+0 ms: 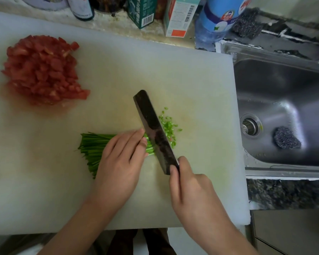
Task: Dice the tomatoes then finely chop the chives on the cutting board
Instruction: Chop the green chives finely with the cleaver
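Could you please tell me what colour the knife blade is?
The knife blade is dark, almost black, mottled; head view.

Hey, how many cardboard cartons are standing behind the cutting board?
2: a green carton behind the cutting board, and a white carton to its right, next to the blue bottle. Others may be cut off above.

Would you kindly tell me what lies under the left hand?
The left hand presses on the chives; their ends show to its left and beside the knife. The stretch beneath the palm is covered.
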Action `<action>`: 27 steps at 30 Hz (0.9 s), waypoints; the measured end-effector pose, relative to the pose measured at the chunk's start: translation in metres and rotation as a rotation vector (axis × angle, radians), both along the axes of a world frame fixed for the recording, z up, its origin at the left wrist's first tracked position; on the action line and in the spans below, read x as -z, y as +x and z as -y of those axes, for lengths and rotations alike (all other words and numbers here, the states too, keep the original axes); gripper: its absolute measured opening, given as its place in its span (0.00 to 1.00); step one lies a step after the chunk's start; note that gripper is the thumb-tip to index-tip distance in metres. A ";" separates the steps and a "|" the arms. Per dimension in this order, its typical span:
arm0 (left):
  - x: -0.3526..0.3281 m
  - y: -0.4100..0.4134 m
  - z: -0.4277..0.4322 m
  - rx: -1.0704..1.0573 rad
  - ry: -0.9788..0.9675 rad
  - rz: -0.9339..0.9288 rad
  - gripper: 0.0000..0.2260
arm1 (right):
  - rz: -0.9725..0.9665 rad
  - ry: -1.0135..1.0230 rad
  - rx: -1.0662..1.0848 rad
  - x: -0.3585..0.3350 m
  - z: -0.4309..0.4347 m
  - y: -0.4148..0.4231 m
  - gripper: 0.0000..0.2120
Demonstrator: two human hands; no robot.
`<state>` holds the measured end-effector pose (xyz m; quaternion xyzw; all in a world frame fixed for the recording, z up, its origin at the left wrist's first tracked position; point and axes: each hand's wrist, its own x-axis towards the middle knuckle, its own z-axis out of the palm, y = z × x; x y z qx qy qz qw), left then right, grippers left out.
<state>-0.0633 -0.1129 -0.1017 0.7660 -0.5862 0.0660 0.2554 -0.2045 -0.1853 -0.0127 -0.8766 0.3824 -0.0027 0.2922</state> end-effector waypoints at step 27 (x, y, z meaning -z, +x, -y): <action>-0.007 -0.002 0.001 -0.021 -0.068 -0.143 0.06 | -0.159 0.005 0.015 0.002 -0.012 0.007 0.11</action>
